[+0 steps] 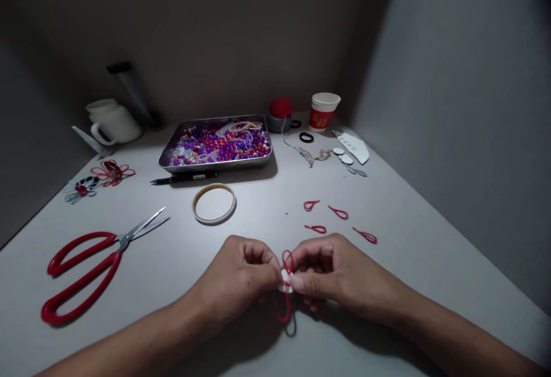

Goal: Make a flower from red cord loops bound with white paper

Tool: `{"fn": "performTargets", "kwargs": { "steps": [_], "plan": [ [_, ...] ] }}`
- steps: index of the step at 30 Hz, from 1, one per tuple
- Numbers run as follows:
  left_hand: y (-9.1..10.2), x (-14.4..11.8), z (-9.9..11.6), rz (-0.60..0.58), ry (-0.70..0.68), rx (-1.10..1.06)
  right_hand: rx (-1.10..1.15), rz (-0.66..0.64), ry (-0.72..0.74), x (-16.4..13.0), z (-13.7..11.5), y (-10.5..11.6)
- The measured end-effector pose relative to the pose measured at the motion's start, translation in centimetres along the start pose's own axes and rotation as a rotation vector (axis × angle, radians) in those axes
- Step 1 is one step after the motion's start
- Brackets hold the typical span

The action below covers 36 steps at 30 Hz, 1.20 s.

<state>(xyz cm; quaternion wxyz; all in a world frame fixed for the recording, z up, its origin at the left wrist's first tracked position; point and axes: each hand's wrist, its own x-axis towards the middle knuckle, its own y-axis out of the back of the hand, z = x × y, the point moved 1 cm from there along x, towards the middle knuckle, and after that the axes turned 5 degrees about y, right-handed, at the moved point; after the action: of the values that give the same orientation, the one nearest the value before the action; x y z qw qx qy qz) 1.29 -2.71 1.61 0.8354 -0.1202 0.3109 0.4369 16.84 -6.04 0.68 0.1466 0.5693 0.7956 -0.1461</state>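
Note:
My left hand point(241, 276) and my right hand point(327, 271) meet at the front middle of the white table point(267, 228). Together they pinch a small white disc point(285, 281) with red cord loops point(287, 262) sticking up from it and hanging below it. Both hands' fingers are closed on this piece, held just above the tabletop. Several small red cord loops point(316, 228) lie on the table just beyond my right hand.
Red-handled scissors point(86, 268) lie at the left. A tape ring point(214, 203), a black pen point(185, 178) and a metal tray of purple and red beads point(217, 143) sit further back. A paper cup point(322, 111), red thread spool point(280, 114), white discs point(343, 155) and finished flowers point(112, 172) line the far edges.

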Motion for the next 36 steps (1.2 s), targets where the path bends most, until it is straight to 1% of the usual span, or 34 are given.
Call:
{"fn": "performTargets", "kwargs": {
  "steps": [2, 4, 5, 7, 8, 9, 10, 12, 14, 18, 21, 23, 26, 28, 30, 31, 32, 33, 34, 36],
  "plan": [
    [0.2, 0.2, -0.3, 0.023, -0.004, -0.077, -0.021, 0.009, 0.008, -0.1, -0.1, 0.4],
    [0.2, 0.3, -0.5, 0.058, -0.025, -0.121, -0.099, 0.097, 0.044, -0.3, -0.4, 1.5],
    [0.2, 0.3, -0.6, 0.082, -0.042, -0.128, -0.163, 0.183, 0.082, -0.4, -0.6, 2.2],
    [0.1, 0.2, -0.8, 0.133, -0.082, -0.135, -0.349, 0.440, 0.165, -0.7, -1.2, 4.0],
    [0.0, 0.2, -0.8, 0.155, -0.107, -0.140, -0.459, 0.581, 0.184, -0.8, -1.5, 4.9],
    [0.0, 0.1, -0.8, 0.174, -0.130, -0.146, -0.577, 0.694, 0.173, -0.8, -1.8, 5.7],
    [-0.1, 0.1, -0.8, 0.191, -0.148, -0.153, -0.685, 0.729, 0.137, -0.7, -2.1, 6.3],
    [-0.2, 0.0, -0.9, 0.211, -0.175, -0.175, -0.909, 0.710, 0.042, -0.1, -2.6, 6.9],
    [-0.1, 0.0, -1.0, 0.216, -0.188, -0.192, -1.089, 0.665, -0.027, 1.0, -2.9, 6.9],
    [0.1, 0.1, -1.2, 0.212, -0.203, -0.192, -1.237, 0.667, -0.033, 3.5, -3.6, 5.8],
    [0.1, 0.2, -1.2, 0.223, -0.201, -0.190, -1.281, 0.654, -0.023, 4.6, -4.0, 5.2],
    [0.1, 0.2, -1.2, 0.221, -0.194, -0.201, -1.266, 0.623, -0.010, 4.8, -4.1, 5.1],
    [0.2, 0.2, -1.3, 0.211, -0.198, -0.210, -1.194, 0.582, 0.042, 4.1, -4.2, 5.0],
    [0.2, 0.3, -1.3, 0.191, -0.207, -0.215, -1.122, 0.548, 0.093, 3.2, -3.9, 4.8],
    [0.3, 0.4, -1.2, 0.140, -0.196, -0.221, -0.970, 0.471, 0.129, 2.0, -3.4, 4.4],
    [0.4, 0.4, -1.1, 0.105, -0.178, -0.222, -0.865, 0.425, 0.138, 1.5, -3.0, 4.2],
    [0.4, 0.5, -1.0, 0.068, -0.153, -0.218, -0.580, 0.359, 0.136, 1.0, -2.5, 4.0],
    [0.5, 0.5, -0.9, 0.034, -0.126, -0.210, -0.346, 0.318, 0.141, 0.6, -1.9, 3.7],
    [0.5, 0.6, -0.7, 0.007, -0.100, -0.196, -0.174, 0.281, 0.138, 0.3, -1.4, 3.5],
    [0.6, 0.6, -0.5, -0.024, -0.063, -0.165, 0.045, 0.247, 0.125, 0.1, -0.4, 3.1]
  ]
}}
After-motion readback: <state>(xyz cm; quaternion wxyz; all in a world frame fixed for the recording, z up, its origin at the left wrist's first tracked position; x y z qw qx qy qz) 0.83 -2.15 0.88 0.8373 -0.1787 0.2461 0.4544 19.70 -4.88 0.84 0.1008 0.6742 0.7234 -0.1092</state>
